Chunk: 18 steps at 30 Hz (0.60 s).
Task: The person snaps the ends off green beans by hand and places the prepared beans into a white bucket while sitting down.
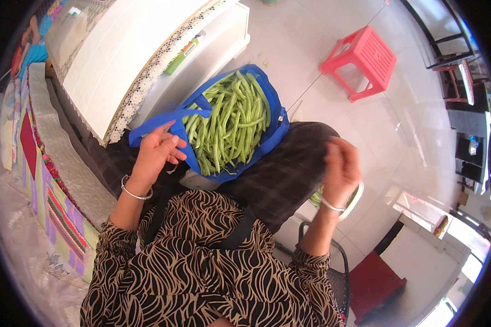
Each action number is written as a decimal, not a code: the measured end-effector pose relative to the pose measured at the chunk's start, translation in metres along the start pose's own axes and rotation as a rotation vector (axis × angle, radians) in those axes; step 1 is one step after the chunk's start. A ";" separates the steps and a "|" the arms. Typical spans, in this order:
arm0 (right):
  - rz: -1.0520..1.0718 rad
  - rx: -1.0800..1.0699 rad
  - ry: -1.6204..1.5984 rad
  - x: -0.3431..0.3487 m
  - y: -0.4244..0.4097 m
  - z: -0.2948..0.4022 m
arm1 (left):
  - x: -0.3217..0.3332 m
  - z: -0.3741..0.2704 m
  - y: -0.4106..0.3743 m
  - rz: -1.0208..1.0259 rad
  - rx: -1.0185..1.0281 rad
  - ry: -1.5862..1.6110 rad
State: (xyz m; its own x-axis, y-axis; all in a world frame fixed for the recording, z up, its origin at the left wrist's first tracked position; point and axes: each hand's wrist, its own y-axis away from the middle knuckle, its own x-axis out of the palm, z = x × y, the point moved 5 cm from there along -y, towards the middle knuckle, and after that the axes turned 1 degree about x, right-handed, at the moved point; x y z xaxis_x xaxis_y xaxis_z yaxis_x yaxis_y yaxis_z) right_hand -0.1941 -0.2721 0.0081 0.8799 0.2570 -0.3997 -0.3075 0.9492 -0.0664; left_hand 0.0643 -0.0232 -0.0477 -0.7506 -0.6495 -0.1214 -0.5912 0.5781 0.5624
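Observation:
A blue fabric bag [275, 139] stands open between my knees, filled with long green beans [229, 126]. My left hand [160, 149] is at the bag's left edge, where a blue flap spreads out. Its index finger points forward over the fabric, the other fingers are loosely bent, and I see nothing held. Out to the right, my right hand [343, 165] is raised beside my right knee. Motion blurs its curled fingers, so whether they hold anything is unclear. Below that forearm, a pale-rimmed container [356, 201] with green pieces in it is partly hidden.
To the left of the bag stands a white table [118, 53] with a lace-edged cover. A green package [184, 53] lies on the shelf beneath. A pink plastic stool [364, 61] stands on the tiled floor [294, 36]. A cloth-covered seat [65, 155] runs along my left.

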 end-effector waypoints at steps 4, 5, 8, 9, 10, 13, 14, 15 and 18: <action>0.394 -0.394 0.177 0.094 0.015 0.002 | 0.001 0.004 -0.006 -0.014 0.026 0.101; 0.431 -0.339 0.274 0.115 0.022 -0.011 | -0.001 0.004 -0.005 -0.022 0.034 0.100; 0.428 -0.273 0.387 0.146 0.030 -0.028 | -0.005 0.009 -0.007 0.009 0.054 0.176; 0.407 -0.264 0.395 0.151 0.031 -0.029 | -0.007 0.009 -0.007 0.021 0.057 0.207; 0.407 -0.261 0.389 0.155 0.030 -0.031 | -0.009 0.009 -0.005 0.056 0.079 0.204; 0.345 -0.231 0.299 0.151 0.025 -0.038 | -0.012 0.005 -0.002 0.176 0.136 0.207; 0.295 -0.216 0.211 0.145 0.024 -0.041 | -0.013 0.001 0.000 0.212 0.150 0.218; 0.251 -0.205 0.117 0.143 0.024 -0.039 | -0.016 -0.001 0.003 0.236 0.165 0.228; 0.151 -0.110 0.017 0.127 0.027 -0.034 | -0.028 -0.008 0.011 0.349 0.247 0.525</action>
State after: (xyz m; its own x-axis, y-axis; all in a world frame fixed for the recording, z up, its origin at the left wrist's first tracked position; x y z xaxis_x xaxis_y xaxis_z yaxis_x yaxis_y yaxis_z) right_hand -0.1032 -0.2202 -0.0749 0.8150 0.3911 -0.4276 -0.4740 0.8744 -0.1036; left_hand 0.0812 -0.0022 -0.0315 -0.7036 -0.5219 0.4823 -0.4367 0.8530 0.2859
